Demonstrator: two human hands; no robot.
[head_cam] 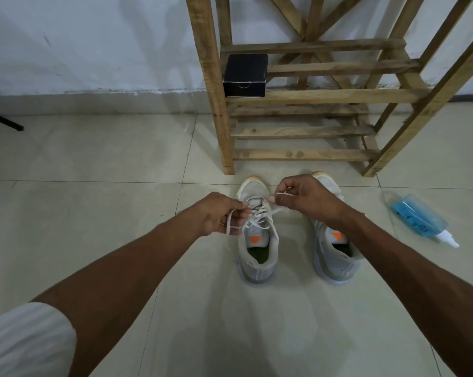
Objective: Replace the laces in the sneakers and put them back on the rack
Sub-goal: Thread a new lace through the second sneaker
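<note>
White lace (pixel 260 214) ends pinched — left hand (pixel 220 213) and right hand (pixel 302 197) clamped on them, apart over left sneaker (pixel 257 248); wooden rack (pixel 306 96) beyond.

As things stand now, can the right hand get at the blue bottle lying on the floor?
Probably yes. The blue bottle lies on the floor beside the right sneaker, nothing between it and the right hand. That hand pinches a lace end, though, and must release it first.
</note>
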